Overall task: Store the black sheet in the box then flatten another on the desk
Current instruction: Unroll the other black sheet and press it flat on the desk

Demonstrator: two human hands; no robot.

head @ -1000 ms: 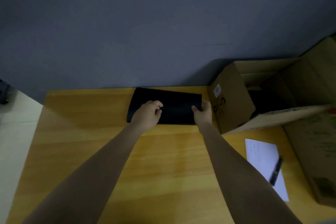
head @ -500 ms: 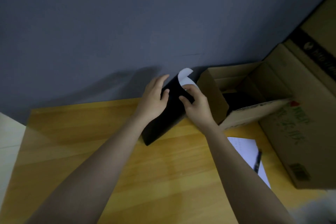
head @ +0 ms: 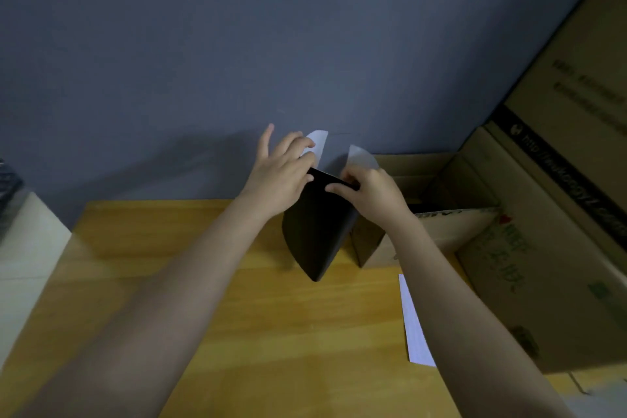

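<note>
Black sheet (head: 317, 234) held upright above the desk (head: 210, 268), its pale inner face curling out at 12 o'clock.

Left hand (head: 283, 176) and right hand (head: 371, 192) each pinch its top edge. The right forearm hides part of the white paper (head: 415, 326) at 4 o'clock; the open box (head: 427, 234) at 3 o'clock has a dark interior, contents unclear.

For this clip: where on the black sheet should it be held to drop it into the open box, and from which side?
Probably by its top edge, one hand on each upper corner, from the near side. The black sheet stands curled and upright above the desk, and the left hand and right hand already pinch it there. Its lower end hangs free to enter the open box on the right.
</note>
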